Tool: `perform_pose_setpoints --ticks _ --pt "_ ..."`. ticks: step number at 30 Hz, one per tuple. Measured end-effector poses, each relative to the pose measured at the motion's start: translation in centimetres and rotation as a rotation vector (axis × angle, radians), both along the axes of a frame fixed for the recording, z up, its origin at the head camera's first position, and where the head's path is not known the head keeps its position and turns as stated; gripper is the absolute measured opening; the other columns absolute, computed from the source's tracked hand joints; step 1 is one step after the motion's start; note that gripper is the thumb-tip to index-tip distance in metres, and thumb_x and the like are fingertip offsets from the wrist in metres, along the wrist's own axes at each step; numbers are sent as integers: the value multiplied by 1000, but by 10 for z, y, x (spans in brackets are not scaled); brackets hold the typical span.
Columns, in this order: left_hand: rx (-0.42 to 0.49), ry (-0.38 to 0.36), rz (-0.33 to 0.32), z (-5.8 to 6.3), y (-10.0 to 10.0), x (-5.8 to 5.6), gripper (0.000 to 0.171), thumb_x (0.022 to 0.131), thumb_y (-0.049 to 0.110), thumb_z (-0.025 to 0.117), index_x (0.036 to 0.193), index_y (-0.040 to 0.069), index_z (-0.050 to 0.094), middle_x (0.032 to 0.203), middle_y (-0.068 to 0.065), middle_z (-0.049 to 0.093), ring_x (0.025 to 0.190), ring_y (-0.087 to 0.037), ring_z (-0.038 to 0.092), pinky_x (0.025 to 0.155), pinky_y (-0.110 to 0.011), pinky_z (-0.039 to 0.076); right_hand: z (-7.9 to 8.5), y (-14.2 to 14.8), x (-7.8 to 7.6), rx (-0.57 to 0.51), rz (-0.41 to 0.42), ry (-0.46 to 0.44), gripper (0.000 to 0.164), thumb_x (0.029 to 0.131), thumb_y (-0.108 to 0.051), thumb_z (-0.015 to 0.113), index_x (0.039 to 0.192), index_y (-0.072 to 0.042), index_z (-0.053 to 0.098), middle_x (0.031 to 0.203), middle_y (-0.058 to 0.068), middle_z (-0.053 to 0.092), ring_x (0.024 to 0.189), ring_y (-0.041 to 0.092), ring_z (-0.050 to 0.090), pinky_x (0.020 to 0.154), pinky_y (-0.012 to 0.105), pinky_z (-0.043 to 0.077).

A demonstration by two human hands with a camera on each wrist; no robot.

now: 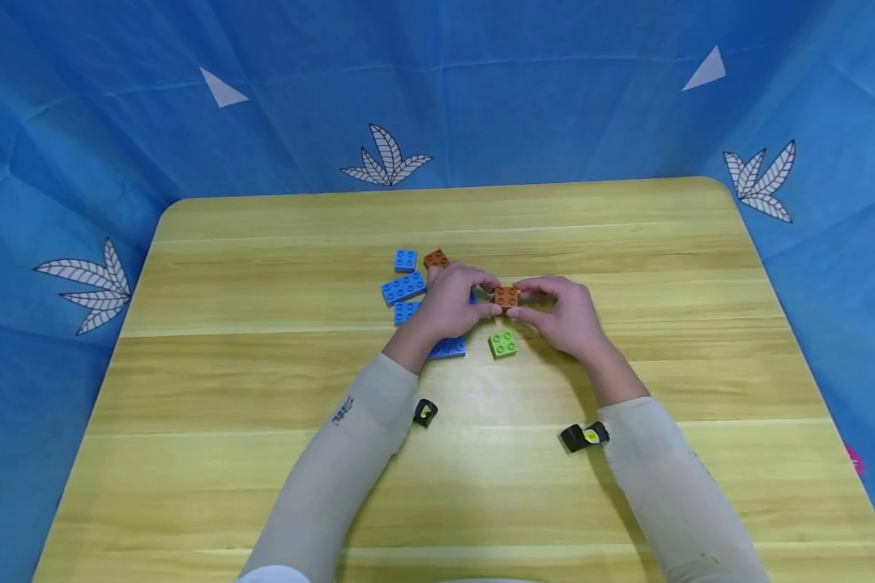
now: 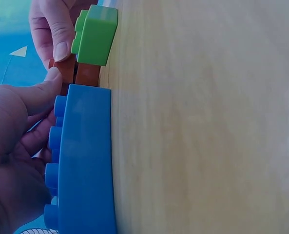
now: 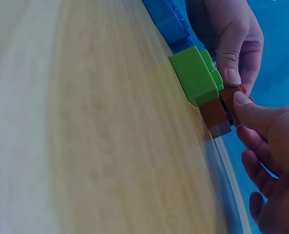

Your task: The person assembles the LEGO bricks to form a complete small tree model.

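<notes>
Between both hands is a small orange-brown toy building brick (image 1: 506,296) with studs on top. My left hand (image 1: 450,301) pinches its left side with thumb and fingers, while my right hand (image 1: 563,314) pinches the right side. From the left wrist view, a second brown brick (image 2: 88,75) sits on the table directly below the held one, a thin gap showing between them. A lime green brick (image 1: 503,344) lies just in front of the hands. Under and beside my left hand are several blue bricks (image 1: 404,288), partly hidden by it.
Another brown brick (image 1: 436,258) and a small blue brick (image 1: 405,260) lie beyond my left hand. A longer blue brick (image 1: 447,348) is by the left wrist. Black straps (image 1: 583,437) stick out at the sleeves. Blue cloth (image 1: 437,97) hangs behind the wooden table (image 1: 262,389).
</notes>
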State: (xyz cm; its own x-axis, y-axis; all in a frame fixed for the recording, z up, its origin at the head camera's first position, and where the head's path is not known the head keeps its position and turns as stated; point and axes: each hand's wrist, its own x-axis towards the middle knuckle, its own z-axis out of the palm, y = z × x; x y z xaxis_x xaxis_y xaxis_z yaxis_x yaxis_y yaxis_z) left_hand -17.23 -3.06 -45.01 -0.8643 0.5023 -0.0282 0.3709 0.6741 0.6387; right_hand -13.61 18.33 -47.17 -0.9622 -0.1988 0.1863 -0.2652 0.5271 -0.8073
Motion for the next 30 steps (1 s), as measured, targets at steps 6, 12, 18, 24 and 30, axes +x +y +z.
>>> perform_pose_setpoints --ticks 6,12,18,24,30 --pt "-35 5 0 0 2 -1 35 89 36 77 119 18 73 111 8 69 111 -15 53 97 -44 23 1 0 -1 34 -2 -5 32 80 -13 87 108 -4 75 96 7 73 93 27 63 86 47 46" --pt "-54 33 12 0 3 0 34 89 36 78 117 19 74 111 8 70 108 -15 54 95 -43 24 -1 1 -3 32 4 -21 32 79 -14 87 107 -4 75 95 6 73 94 25 62 88 46 45" --pt "-80 55 22 0 5 3 33 89 36 77 117 19 75 113 8 70 107 -14 54 94 -43 25 -5 1 -3 -10 9 -36 33 79 -15 87 107 -3 75 95 7 72 95 27 63 90 48 46" --pt "-74 60 28 -2 5 3 33 89 36 78 116 19 75 112 9 70 105 -14 54 93 -42 26 -7 1 -2 -19 8 -42 32 80 -14 86 107 -3 73 96 8 72 94 26 64 90 46 47" --pt "-68 51 28 -2 4 3 34 89 37 77 118 19 74 112 10 69 106 -14 53 94 -42 25 -9 1 -3 -28 16 -29 32 81 -14 85 108 -3 72 98 9 70 94 26 64 88 46 48"
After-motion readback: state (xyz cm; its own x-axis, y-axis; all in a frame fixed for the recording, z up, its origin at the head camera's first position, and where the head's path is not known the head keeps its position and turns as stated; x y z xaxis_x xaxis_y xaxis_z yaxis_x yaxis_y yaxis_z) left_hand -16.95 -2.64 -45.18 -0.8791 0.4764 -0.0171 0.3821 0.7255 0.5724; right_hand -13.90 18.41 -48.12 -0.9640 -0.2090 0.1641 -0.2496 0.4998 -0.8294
